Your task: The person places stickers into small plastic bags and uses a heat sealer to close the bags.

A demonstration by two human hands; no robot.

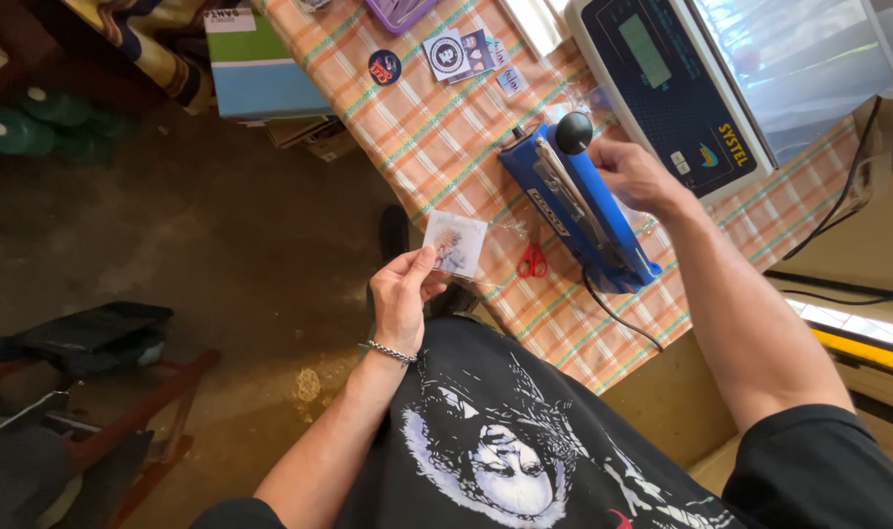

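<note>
A: Where's the card?
B: Small picture card (455, 244) in a clear sleeve, held up off the table edge, just left of the blue sealer (576, 204). Left hand (404, 299) pinches its lower left corner w/ thumb & fingers, rest curled.
A: Right hand?
B: Right hand (630, 172) is closed on the sealer's arm beside the black knob (574, 131), pressing down.
A: Counts?
B: 1 card in hand, 1 sealer, 1 pair of red scissors (532, 261) between them on the checked cloth (446, 137), 1 scale (667, 78) behind. A few stickers (461, 54) farther back, approx 4.
</note>
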